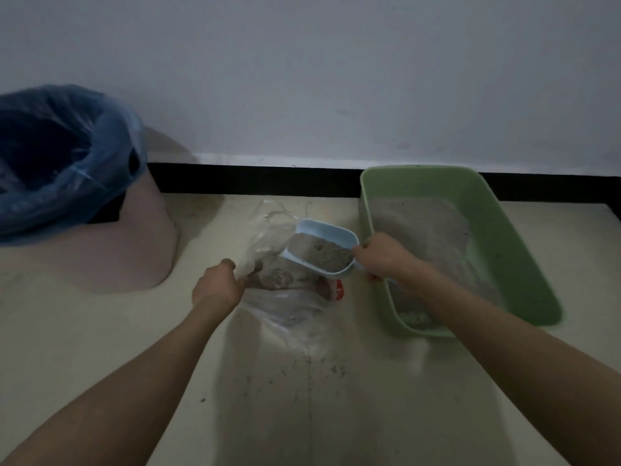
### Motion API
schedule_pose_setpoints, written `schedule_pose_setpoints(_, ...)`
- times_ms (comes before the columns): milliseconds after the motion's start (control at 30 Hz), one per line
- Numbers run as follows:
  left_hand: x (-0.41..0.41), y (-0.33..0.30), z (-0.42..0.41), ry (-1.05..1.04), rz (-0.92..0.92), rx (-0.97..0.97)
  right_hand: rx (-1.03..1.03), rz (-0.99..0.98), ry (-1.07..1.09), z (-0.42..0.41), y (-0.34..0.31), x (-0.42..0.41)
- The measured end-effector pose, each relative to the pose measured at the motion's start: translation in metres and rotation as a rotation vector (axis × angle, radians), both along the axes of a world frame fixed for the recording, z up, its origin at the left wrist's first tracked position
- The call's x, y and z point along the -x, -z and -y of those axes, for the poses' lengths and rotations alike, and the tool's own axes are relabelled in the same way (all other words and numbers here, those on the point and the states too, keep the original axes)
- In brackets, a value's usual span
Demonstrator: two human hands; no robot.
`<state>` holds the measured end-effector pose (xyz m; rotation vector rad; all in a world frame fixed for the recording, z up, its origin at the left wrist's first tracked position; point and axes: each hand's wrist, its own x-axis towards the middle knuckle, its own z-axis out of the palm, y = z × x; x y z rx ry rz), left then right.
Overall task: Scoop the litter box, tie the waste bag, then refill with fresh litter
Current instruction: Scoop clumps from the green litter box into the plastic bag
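A light blue scoop (321, 245) full of grey litter hangs over a clear plastic bag (289, 297) that lies on the floor. My right hand (383, 255) grips the scoop's handle at its right end. My left hand (218, 285) grips the bag's left edge and holds its mouth up. Some litter and clumps show inside the bag. The green litter box (524, 250) stands to the right against the wall, with grey litter piled toward its far end and bare green bottom near its front.
A pink bin (134, 260) lined with a blue plastic bag (67, 156) stands at the left by the wall. Litter grains are scattered on the pale floor (302, 371) in front of the clear bag. A black baseboard (252, 179) runs along the wall.
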<state>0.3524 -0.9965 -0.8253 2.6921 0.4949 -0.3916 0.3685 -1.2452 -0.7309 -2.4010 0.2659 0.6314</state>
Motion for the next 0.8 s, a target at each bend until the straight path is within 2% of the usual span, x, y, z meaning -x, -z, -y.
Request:
schedule_pose_setpoints(200, 0.001, 0.002, 0.003, 0.026, 0.033, -0.158, 0.348, 0.196, -0.303, -0.035, -0.010, 0.001)
schedule_pose_setpoints(333, 0.002, 0.004, -0.002, -0.004, 0.062, -0.151, 0.628, 0.424, -0.497, -0.043, -0.010, 0.004)
schedule_pose_setpoints(433, 0.004, 0.004, -0.006, -0.049, 0.066, -0.112, 0.708, 0.535, -0.568, -0.040, -0.005, 0.005)
schedule_pose_setpoints(567, 0.004, 0.003, -0.002, -0.035, 0.075, -0.109, 0.718, 0.635, -0.612, -0.029, -0.003, 0.006)
schedule_pose_setpoints(667, 0.003, 0.001, 0.008, 0.014, 0.124, -0.115, 0.677, 0.585, -0.571, -0.012, -0.004, 0.006)
schedule_pose_setpoints(800, -0.001, -0.002, 0.031, 0.107, 0.256, -0.093, 0.259, 0.350, -0.126, 0.033, -0.002, 0.000)
